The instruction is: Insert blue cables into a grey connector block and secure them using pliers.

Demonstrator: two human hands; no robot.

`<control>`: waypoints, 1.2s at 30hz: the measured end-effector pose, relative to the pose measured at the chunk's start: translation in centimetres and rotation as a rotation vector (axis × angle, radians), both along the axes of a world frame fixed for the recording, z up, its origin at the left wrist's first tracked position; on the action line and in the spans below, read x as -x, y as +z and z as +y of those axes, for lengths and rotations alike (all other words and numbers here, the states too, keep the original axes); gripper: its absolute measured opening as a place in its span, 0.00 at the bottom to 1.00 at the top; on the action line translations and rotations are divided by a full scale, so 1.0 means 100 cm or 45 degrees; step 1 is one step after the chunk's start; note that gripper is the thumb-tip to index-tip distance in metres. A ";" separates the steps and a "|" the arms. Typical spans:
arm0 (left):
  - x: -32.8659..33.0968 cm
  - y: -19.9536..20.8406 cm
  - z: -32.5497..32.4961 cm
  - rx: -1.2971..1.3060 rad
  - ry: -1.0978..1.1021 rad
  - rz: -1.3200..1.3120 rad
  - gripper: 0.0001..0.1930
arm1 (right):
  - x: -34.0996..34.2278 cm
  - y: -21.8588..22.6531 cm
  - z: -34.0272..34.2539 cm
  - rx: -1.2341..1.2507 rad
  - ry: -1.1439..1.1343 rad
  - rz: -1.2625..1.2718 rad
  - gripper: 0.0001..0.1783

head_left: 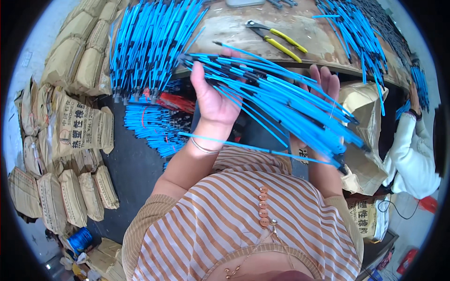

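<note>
A loose bundle of thin blue rods (286,100) with black ends and black sleeves lies slantwise across both of my hands. My left hand (216,97) is at its upper left end, thumb raised in front and the other fingers mostly behind the rods. On the far side of the bundle, the fingers of my right hand (324,80) reach up behind it; its palm is covered by the rods. One stray blue rod (248,147) sticks out lower down, crossing in front of my left wrist. The lower right ends of the bundle look blurred.
On the wooden table (220,28) lie yellow-handled pliers (281,41), a pile of blue rods (152,42) at left and another pile (356,35) at right. Banded bundles (157,129) sit lower left. Paper sacks (84,124) line the left; an open sack (365,112) and a co-worker's sleeve (412,154) are at right.
</note>
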State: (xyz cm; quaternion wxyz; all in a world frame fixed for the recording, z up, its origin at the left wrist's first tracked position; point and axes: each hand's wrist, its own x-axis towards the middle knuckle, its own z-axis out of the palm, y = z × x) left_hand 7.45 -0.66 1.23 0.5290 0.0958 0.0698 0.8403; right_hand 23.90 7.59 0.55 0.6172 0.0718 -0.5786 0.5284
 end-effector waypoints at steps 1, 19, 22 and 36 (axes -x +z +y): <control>-0.005 -0.008 0.004 0.043 -0.124 -0.080 0.22 | -0.009 0.002 0.012 -0.036 -0.032 -0.151 0.36; 0.102 -0.015 -0.127 1.665 -0.109 3.065 0.07 | 0.018 0.012 0.021 0.268 0.511 -0.344 0.23; 0.092 0.013 -0.113 1.638 -0.399 2.599 0.15 | 0.024 0.026 0.021 0.089 0.540 -0.622 0.22; 0.048 -0.021 -0.057 0.334 0.133 1.626 0.19 | 0.061 0.006 -0.018 -0.039 0.323 -1.272 0.31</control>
